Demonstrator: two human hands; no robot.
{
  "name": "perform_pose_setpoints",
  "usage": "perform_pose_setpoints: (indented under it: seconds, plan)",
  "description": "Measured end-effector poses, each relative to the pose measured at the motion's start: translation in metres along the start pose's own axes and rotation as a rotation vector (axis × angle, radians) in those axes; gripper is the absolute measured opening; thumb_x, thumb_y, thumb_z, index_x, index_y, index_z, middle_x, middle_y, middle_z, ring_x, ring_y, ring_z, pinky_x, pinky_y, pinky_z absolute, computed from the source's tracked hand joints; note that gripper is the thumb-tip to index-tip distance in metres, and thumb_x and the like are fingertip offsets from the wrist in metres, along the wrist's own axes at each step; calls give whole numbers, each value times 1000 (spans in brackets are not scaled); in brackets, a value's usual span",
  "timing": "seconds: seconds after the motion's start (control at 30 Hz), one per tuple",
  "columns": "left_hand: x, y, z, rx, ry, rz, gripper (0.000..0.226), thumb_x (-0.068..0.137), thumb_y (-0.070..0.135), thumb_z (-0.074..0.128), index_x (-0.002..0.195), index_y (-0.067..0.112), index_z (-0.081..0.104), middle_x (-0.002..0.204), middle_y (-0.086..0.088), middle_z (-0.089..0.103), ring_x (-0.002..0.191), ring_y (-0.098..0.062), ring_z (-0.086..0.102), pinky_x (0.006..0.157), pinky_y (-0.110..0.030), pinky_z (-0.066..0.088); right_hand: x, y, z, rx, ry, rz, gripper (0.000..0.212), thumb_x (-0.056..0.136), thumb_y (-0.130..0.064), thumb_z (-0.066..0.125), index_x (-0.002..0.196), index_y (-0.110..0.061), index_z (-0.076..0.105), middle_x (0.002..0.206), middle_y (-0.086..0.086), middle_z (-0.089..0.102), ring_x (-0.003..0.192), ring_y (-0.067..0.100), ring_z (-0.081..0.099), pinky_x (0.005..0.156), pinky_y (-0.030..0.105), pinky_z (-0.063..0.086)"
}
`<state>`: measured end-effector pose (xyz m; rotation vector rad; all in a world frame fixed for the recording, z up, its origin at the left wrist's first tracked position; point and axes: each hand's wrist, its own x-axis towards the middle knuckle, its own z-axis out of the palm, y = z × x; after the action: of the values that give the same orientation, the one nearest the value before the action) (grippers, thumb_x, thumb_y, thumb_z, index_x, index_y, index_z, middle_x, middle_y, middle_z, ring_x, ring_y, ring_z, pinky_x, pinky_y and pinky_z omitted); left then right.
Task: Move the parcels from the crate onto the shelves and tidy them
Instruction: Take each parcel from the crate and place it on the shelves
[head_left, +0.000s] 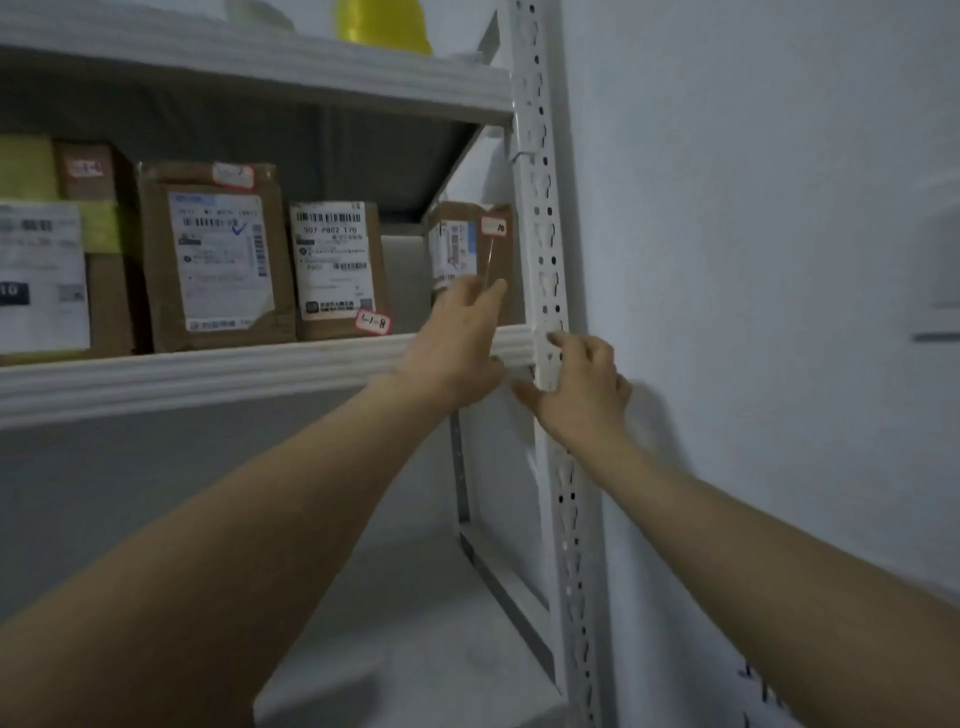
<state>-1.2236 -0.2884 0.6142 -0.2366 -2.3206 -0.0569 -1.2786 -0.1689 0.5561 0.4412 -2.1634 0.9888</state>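
Observation:
A small brown parcel (498, 260) with a white shipping label and a red-edged sticker stands at the right end of the middle shelf (208, 369), turned so one corner faces me. My left hand (452, 348) reaches over the shelf's front beam, its fingertips pressed against the parcel's lower front and holding nothing. My right hand (582, 384) wraps around the white perforated upright post (545, 218) where the beam joins it. Further left stand a labelled parcel marked with a red sticker (337, 270) and a larger parcel (218, 254).
More boxes (47, 275) fill the shelf's left end. A yellow object (382, 23) sits on the top shelf (260, 57). A gap lies between the small parcel and its neighbour. The lower shelf (415, 623) shows below, and a white wall (753, 260) runs along the right.

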Motion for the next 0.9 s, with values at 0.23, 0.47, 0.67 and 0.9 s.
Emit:
perform_pose_setpoints:
  seconds: [0.23,0.47,0.67,0.9]
  plan:
    - [-104,20,24,-98,-435,14,97,84,23,68,152,12,-2,153,-13,23,142,-33,14,111,-42,27,-116,-8,-27,-258,-100,259,92,75,-56,70,147,-20,24,152,12,20,138,29,25,112,40,18]
    - [-220,69,49,-249,-700,158,106,83,18,68,151,16,-14,144,-12,38,128,-32,41,91,-39,43,-268,-6,-68,-478,-163,583,95,75,-53,72,148,-21,20,155,13,11,143,30,13,116,41,11]
    - [-334,168,28,-390,-879,390,105,86,17,65,149,20,-19,135,-12,49,107,-28,55,77,-33,45,-416,-12,-158,-620,-64,822,85,81,-55,64,148,-23,22,155,14,11,143,29,13,115,40,9]
    - [-483,302,-71,-464,-961,825,105,83,20,66,150,17,-15,139,-14,42,114,-29,53,84,-33,46,-626,-92,-293,-748,112,1138,82,83,-57,60,148,-25,22,155,13,15,143,30,16,115,45,11]
